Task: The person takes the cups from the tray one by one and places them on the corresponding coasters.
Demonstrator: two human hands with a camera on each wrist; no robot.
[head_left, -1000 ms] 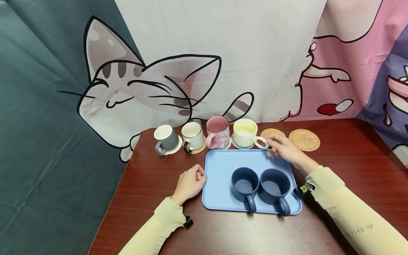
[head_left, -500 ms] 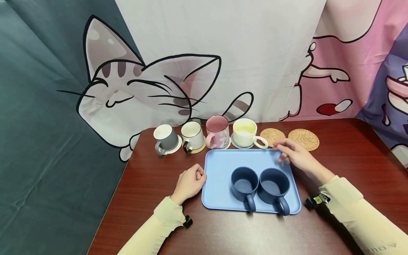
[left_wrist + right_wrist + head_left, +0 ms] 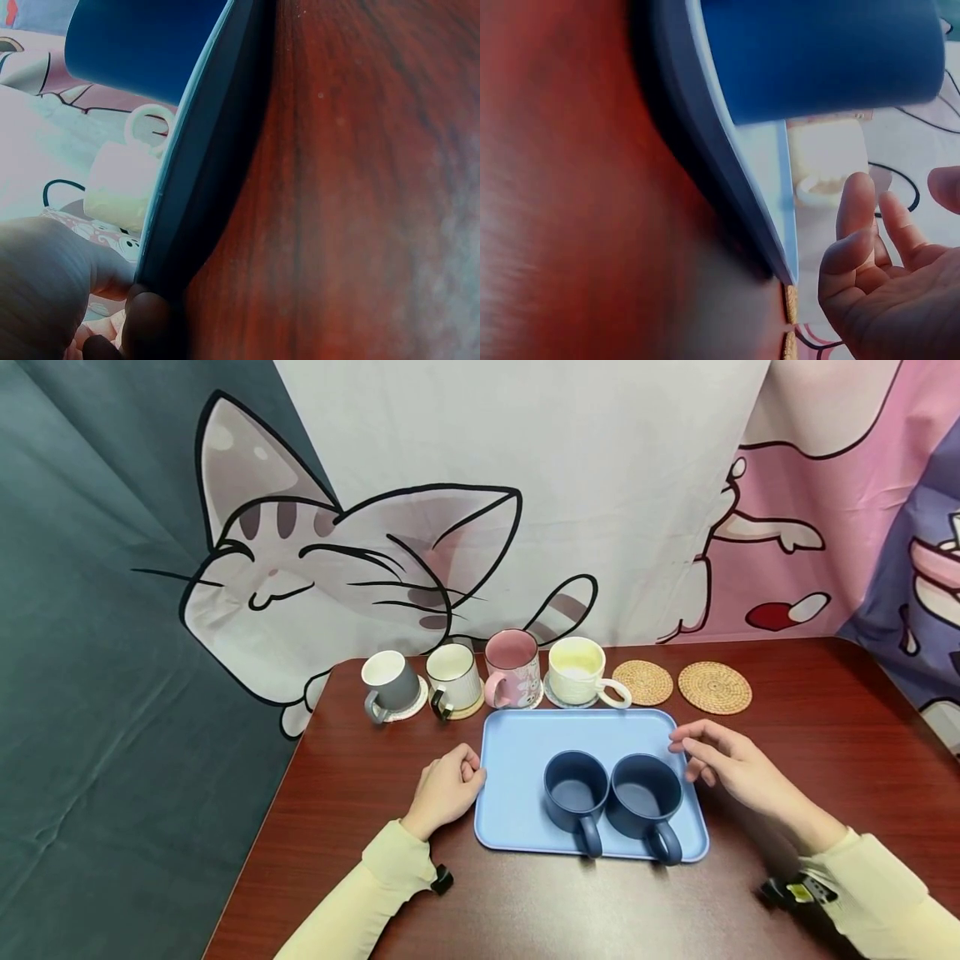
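Note:
At the blue tray (image 3: 517,777), my left hand (image 3: 446,789) pinches the left rim between thumb and fingers; the left wrist view shows the fingertips (image 3: 146,319) at that rim. Two dark blue mugs stand on the tray: one mug (image 3: 575,789) near the middle and another mug (image 3: 645,797) at the right, handles toward me. My right hand (image 3: 738,768) hovers by the tray's right edge, fingers loosely bent and holding nothing. A cream mug (image 3: 576,672) with a ring handle sits on a coaster behind the tray.
Along the back stand a grey mug (image 3: 392,685), a white mug (image 3: 453,681) with a black handle and a pink mug (image 3: 513,668), each on a coaster. Two woven coasters, a left one (image 3: 642,682) and a right one (image 3: 715,687), lie beside them. A printed cloth (image 3: 600,485) hangs behind.
My right hand has let go of the cream mug's handle and moved right and toward me, to beside the tray's right edge. My left hand and the tray have stayed in place.

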